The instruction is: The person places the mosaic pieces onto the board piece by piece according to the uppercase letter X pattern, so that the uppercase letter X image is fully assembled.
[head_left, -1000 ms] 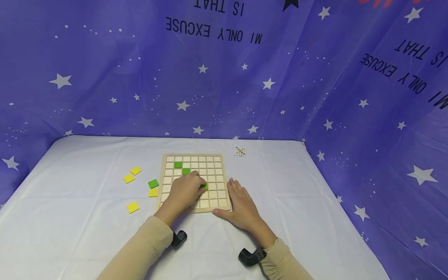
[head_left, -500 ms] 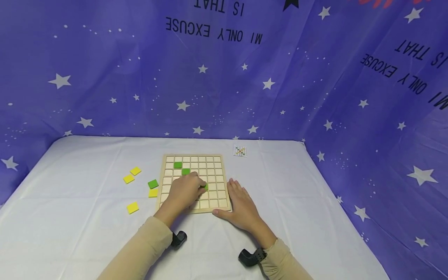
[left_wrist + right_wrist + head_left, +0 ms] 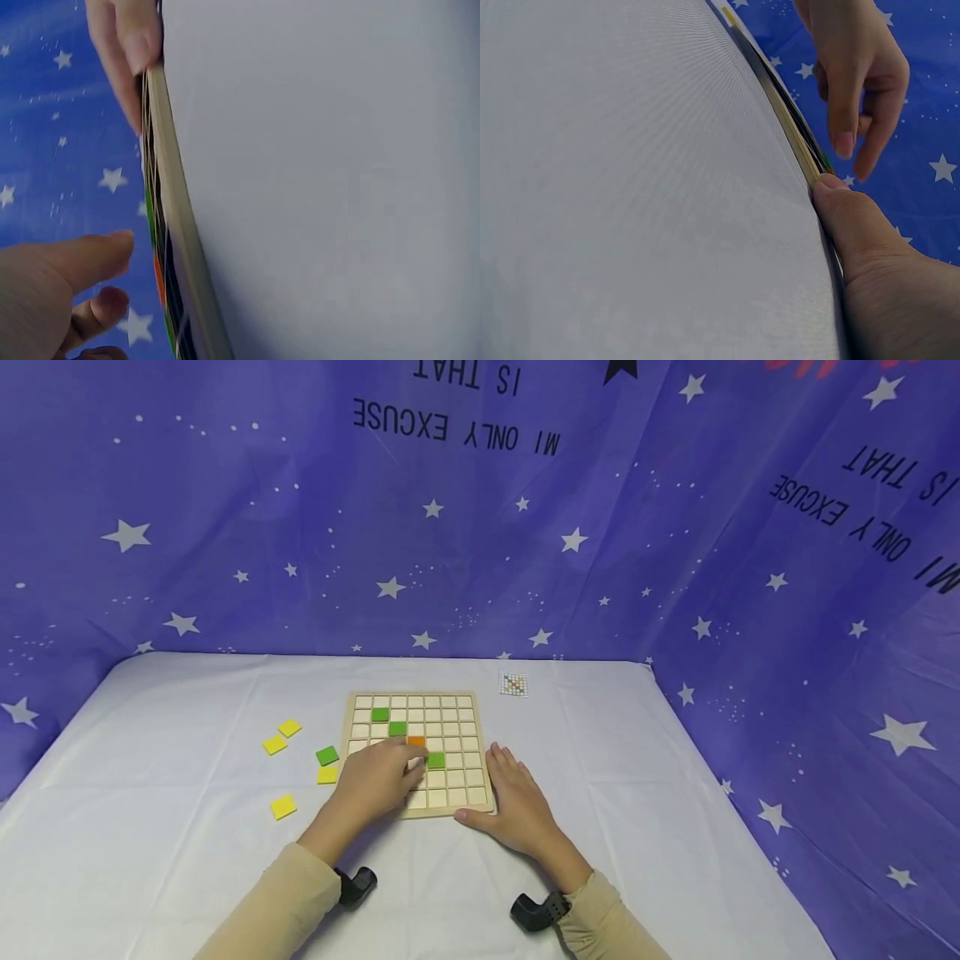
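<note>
A square wooden grid board lies on the table. On it, green tiles and an orange tile form a diagonal. My left hand is over the board's left part, fingers loosely bent with nothing between them. In both wrist views, a gap shows between its fingertips and the board. My right hand rests at the near right corner, its thumb against the front edge and its straight fingers along the right side. The left hand covers several squares.
Left of the board lie a loose green tile and several yellow tiles. A small printed grid card lies beyond the board's far right corner. A blue star-patterned cloth hangs behind the white tablecloth.
My left hand has let go of the green tile near the board's middle and drawn back to the left, uncovering that tile and the orange one. My right hand has stayed put.
</note>
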The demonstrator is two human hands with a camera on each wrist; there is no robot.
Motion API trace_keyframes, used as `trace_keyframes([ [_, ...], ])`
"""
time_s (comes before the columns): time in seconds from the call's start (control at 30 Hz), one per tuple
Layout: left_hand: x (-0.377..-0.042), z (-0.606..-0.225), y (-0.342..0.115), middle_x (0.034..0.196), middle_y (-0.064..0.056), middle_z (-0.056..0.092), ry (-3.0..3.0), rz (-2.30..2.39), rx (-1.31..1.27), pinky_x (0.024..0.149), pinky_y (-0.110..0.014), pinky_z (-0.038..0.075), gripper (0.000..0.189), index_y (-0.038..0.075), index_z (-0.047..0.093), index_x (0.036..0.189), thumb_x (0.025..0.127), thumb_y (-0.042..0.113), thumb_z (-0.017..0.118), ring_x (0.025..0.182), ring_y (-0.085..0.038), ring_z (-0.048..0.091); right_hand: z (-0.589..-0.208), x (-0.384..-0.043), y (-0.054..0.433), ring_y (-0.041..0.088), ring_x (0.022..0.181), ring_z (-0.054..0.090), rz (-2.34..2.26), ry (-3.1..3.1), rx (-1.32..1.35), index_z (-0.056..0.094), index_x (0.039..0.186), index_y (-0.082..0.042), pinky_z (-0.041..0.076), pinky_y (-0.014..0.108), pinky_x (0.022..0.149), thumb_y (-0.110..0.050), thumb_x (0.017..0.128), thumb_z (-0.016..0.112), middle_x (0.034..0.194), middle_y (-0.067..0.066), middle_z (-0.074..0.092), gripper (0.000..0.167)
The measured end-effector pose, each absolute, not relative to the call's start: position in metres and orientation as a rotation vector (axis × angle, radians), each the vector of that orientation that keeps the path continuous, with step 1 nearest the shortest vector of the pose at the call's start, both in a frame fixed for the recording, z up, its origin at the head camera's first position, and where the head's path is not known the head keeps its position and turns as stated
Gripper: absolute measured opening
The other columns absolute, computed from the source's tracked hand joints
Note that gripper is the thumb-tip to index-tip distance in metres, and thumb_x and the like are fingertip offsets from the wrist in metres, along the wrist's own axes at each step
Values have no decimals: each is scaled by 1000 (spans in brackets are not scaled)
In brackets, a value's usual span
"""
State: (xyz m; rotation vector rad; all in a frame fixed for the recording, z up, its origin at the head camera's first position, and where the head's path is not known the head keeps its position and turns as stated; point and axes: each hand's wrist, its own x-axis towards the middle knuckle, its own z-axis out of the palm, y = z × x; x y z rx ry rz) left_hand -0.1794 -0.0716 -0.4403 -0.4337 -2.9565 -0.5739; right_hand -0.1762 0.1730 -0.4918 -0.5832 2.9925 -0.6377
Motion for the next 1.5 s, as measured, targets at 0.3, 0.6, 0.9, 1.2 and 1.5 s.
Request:
trace_keyframes([
  [0.3, -178, -433, -139, 80, 1, 59, -2986, -706, -169, 49, -29, 38, 35, 13, 64, 127, 94, 27, 66, 61, -14, 50, -492, -176, 173, 23, 155, 12, -651, 2989, -578, 19, 158, -5, 14, 44, 126, -79, 78, 60, 166, 7, 16, 116],
  [0.6, -176, -449, -193, 88, -3, 63, -3095, -755, -35, 54, -30, 39, 35, 11, 67, 123, 93, 30, 67, 71, -17, 54, -494, -177, 174, 23, 155, 12, -643, 2994, -583, 18, 158, -6, 14, 44, 126, -79, 78, 60, 166, 7, 15, 116],
  [0.9, -182, -450, -194, 89, -3, 65, -3122, -766, -21, 57, -31, 41, 33, 12, 68, 121, 94, 30, 66, 74, -18, 56, -493, -176, 174, 25, 155, 13, -676, 2985, -575, 19, 158, -6, 14, 46, 126, -80, 78, 59, 166, 8, 16, 116],
  [1.2, -194, -447, -193, 98, -9, 69, -3142, -748, 33, 60, -36, 46, 37, 11, 68, 120, 93, 37, 67, 80, -22, 61, -494, -177, 173, 23, 155, 12, -653, 2994, -582, 18, 158, -6, 13, 44, 126, -79, 78, 59, 167, 7, 15, 116],
  [1.5, -202, -449, -196, 100, -12, 65, -3124, -669, 32, 63, -41, 48, 36, 9, 67, 121, 94, 33, 67, 83, -26, 62, -495, -177, 174, 23, 155, 12, -647, 2998, -586, 18, 158, -6, 14, 45, 126, -79, 78, 59, 166, 7, 16, 116],
])
